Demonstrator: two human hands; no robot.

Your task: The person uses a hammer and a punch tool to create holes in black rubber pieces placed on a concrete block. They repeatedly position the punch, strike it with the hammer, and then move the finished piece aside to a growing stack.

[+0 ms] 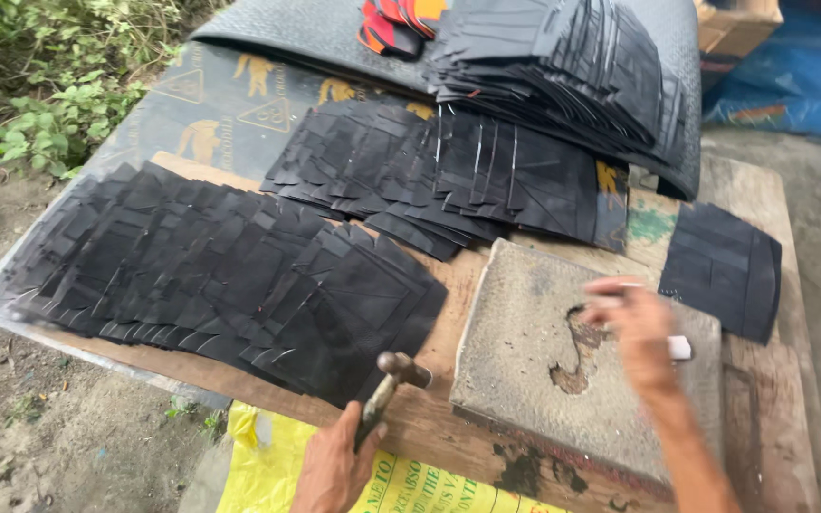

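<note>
Seen from the head camera, the left hand (pixel 333 467) is curled in a fist around the handle of a small metal-headed hammer (pixel 390 382), whose head hangs just over the near edge of the worn wooden board table (pixel 757 399). The right hand (pixel 631 325) is blurred above a flat, square grey stone slab (pixel 544 361) lying on the table; its fingers look loosely bent, and a small white piece (pixel 679 348) shows at its far side — whether the hand pinches it I cannot tell. A dark worn hollow (pixel 577 356) marks the middle of the slab, just beside that hand. To the left of the slab, a wide spread of overlapping black rubber cut pieces (pixel 211 271) covers the table, its nearest corner close to the hammer head. A second spread of the same black pieces (pixel 448 180) lies farther back, and a tall fanned stack (pixel 563 66) rests on a black textured mat (pixel 306 28). A small pile of black pieces (pixel 722 268) sits right of the slab. A yellow printed plastic sack (pixel 268 465) lies under the table's near edge, beside the left hand.
</note>
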